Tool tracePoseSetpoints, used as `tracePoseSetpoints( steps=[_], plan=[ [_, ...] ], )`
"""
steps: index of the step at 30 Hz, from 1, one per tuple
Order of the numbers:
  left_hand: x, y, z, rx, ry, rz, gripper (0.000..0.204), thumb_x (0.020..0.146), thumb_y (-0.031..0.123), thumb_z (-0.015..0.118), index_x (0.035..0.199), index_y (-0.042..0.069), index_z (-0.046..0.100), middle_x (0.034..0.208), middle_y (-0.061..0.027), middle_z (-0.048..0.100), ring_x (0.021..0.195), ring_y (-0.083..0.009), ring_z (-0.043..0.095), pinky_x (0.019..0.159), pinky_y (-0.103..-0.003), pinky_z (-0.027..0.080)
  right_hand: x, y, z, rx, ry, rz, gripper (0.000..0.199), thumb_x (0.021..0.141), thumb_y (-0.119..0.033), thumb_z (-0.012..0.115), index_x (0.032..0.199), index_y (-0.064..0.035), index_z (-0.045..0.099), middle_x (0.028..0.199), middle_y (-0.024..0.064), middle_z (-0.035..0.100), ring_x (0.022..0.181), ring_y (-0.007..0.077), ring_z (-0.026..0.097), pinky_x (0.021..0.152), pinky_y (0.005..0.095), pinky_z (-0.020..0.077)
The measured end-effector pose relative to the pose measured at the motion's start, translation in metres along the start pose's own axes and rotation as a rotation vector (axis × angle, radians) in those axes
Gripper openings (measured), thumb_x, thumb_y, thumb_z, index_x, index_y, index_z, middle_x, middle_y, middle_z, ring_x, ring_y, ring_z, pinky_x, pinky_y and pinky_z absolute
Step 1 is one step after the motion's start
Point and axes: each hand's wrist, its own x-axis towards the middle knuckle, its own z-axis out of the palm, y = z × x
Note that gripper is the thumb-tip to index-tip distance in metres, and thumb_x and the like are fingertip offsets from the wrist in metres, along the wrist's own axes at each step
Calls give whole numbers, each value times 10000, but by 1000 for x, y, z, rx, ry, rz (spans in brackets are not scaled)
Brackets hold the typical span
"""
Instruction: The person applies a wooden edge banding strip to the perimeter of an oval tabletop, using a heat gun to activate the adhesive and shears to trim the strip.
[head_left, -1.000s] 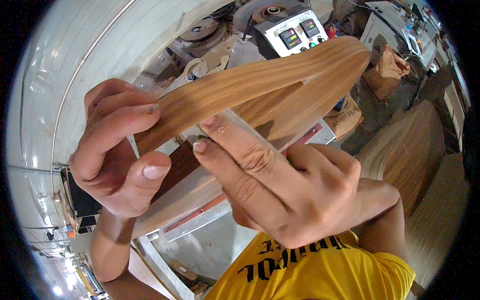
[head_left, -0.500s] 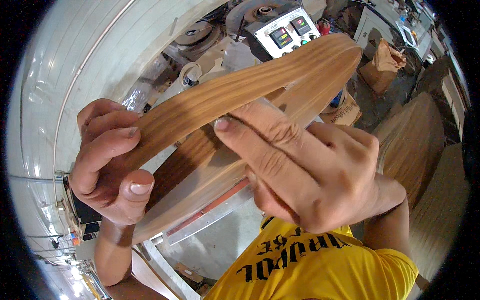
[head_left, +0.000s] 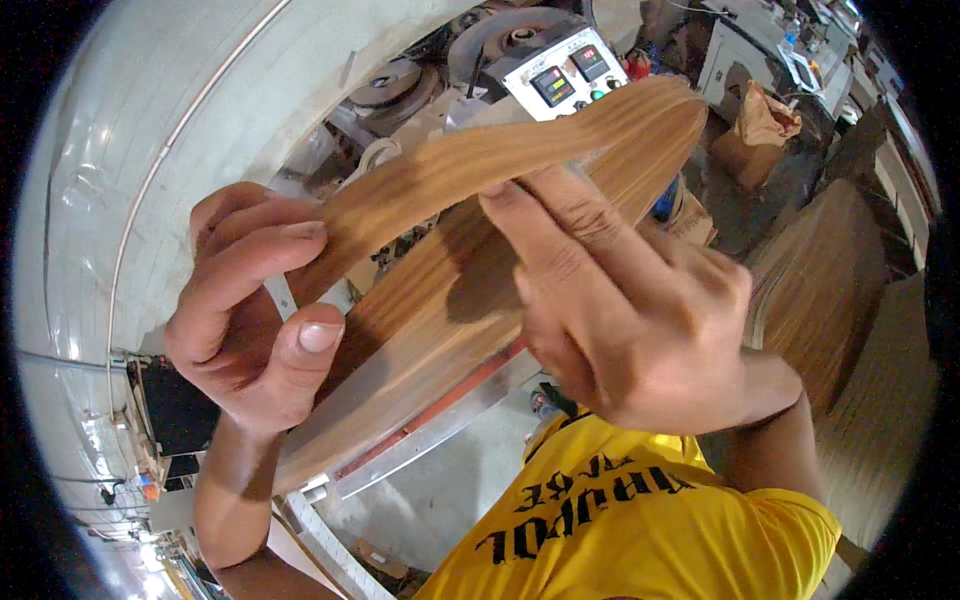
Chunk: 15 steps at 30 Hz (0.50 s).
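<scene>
A long, thin brown wood-grain veneer strip point(head_left: 450, 170) arches across the view and loops back at its far right end. My left hand point(head_left: 260, 310) has its fingers curled over the strip's near left part, with the thumb standing apart from it. My right hand point(head_left: 640, 310) is at the strip's middle, two fingers stretched to its lower edge; one fingertip shows in front, and the other finger goes behind it. The right thumb is not clearly visible. Below both hands runs a wider wood-grain length point(head_left: 400, 370), with the right hand's shadow on it.
Behind the strip stands a control box point(head_left: 565, 75) with two lit displays and buttons. Round discs point(head_left: 395, 85) lie at the back left. An open brown paper bag point(head_left: 755, 135) sits at the right, near more wood-grain sheets point(head_left: 830, 290). A metal rail with a red stripe point(head_left: 430, 415) runs below.
My left hand has moved a little to the right and slightly up. The right hand's fingertips have shifted up and right along the strip. The strip's far loop has moved slightly left.
</scene>
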Motion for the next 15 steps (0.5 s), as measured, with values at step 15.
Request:
tracePoseSetpoints(
  steps=[15],
  plan=[
    [-6,-1,8,-126,-109,-52,639,810,344,850,1276,-16,599,1265,-178,593,1193,-334,544,1030,-449,427,-24,-13,7,121,42,-44,366,743,-235,661,1041,-36,735,1164,151,687,508,150,598,387,333,448]
  ],
)
